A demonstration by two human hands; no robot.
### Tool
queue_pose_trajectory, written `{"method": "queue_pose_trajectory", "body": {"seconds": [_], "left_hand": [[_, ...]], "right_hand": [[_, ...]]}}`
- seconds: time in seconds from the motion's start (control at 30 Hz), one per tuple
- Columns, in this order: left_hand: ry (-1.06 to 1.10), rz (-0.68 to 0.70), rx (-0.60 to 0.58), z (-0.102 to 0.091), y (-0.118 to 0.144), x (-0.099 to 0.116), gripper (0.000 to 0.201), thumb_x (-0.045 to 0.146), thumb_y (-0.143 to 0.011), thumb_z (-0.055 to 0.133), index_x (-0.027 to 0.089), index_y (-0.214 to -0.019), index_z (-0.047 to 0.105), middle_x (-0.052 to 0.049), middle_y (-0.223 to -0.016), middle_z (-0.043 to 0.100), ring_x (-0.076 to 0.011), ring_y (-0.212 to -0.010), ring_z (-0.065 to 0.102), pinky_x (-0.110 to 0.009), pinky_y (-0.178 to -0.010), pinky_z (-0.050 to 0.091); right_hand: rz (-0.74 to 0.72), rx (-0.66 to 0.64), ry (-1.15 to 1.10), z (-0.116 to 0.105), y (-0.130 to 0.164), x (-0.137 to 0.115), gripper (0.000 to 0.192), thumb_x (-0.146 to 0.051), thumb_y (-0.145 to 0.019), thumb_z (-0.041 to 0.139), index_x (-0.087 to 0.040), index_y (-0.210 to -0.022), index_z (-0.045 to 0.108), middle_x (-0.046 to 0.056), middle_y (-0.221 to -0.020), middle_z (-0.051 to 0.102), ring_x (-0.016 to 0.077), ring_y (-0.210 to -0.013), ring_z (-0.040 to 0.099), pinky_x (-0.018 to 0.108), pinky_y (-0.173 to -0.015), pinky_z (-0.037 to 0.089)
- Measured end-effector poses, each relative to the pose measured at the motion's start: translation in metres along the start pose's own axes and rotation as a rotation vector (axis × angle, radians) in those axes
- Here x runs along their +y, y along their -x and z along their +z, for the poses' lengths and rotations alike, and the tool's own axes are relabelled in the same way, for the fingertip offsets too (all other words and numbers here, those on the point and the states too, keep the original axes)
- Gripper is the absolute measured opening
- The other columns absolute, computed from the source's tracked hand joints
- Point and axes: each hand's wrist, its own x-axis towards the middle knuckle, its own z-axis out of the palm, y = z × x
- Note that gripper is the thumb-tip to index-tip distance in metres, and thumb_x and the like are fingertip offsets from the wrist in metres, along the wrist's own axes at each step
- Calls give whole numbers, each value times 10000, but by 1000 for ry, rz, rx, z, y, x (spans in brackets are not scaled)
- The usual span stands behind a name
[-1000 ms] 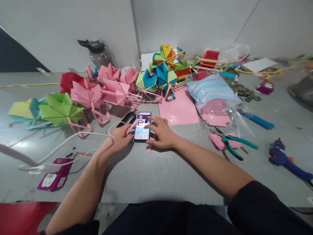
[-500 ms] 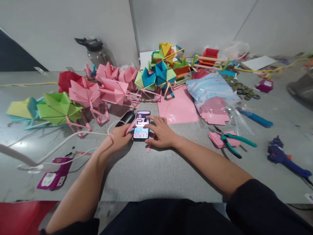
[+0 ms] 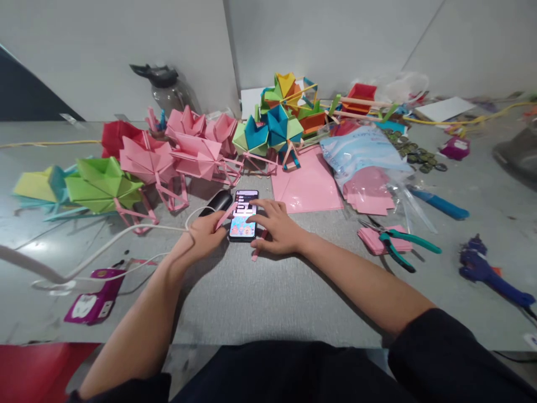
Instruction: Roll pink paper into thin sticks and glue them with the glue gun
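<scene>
A lit smartphone (image 3: 243, 224) lies on the grey table between my two hands. My left hand (image 3: 208, 232) rests at its left side, closed on a pink paper strip (image 3: 226, 216) whose far end slants over the phone's edge. Fingers spread, my right hand (image 3: 274, 226) reaches over the right part of the phone; its fingertips are over the screen, and whether they press it I cannot tell. Another pink strip (image 3: 254, 257) pokes out from under my right hand, mostly hidden. Behind my left fingers sits a dark rounded object (image 3: 218, 201), with a white cable (image 3: 138, 228) nearby.
Folded paper pieces, pink (image 3: 195, 154) and green (image 3: 104, 184), line the back left. Pink sheets (image 3: 308, 184), a plastic packet (image 3: 361, 148), green-handled pliers (image 3: 396, 252), a blue-handled tool (image 3: 442, 202) and a blue glue gun (image 3: 489, 274) lie on the right. A bottle (image 3: 165, 89) stands behind.
The view has shifted very slightly. Both hands, the pink strips and the phone keep their places, with no clear movement.
</scene>
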Motion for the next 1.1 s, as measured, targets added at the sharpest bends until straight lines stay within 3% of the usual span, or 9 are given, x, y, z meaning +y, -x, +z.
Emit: {"method": "queue_pose_trajectory", "body": {"seconds": [0.3, 0.6, 1.1], "left_hand": [[22, -10, -17, 5, -2, -8, 441, 247, -829, 500, 198, -1198, 736, -50, -870, 746, -232, -742, 627, -355, -721, 460], [47, 27, -52, 8, -2, -8, 539, 250, -852, 499, 213, -1350, 704, -38, -923, 767, -219, -763, 635, -340, -743, 468], [24, 4, -5, 1, 1, 0, 442, 227, -836, 509, 195, -1229, 709, -29, -826, 727, -210, -706, 612, -333, -676, 443]], "right_hand": [[66, 12, 59, 1, -2, -2, 622, -726, -965, 561, -234, -1335, 657, 173, -1613, 452, 378, -1449, 394, 553, -1136, 323], [103, -1, 94, 3, -4, -3, 695, -776, -964, 509, -251, -1401, 638, 168, -1641, 419, 386, -1455, 373, 566, -1139, 316], [105, -57, 109, 2, -6, -3, 775, -849, -921, 510, -286, -1438, 638, 166, -1668, 395, 394, -1502, 330, 588, -1168, 276]]}}
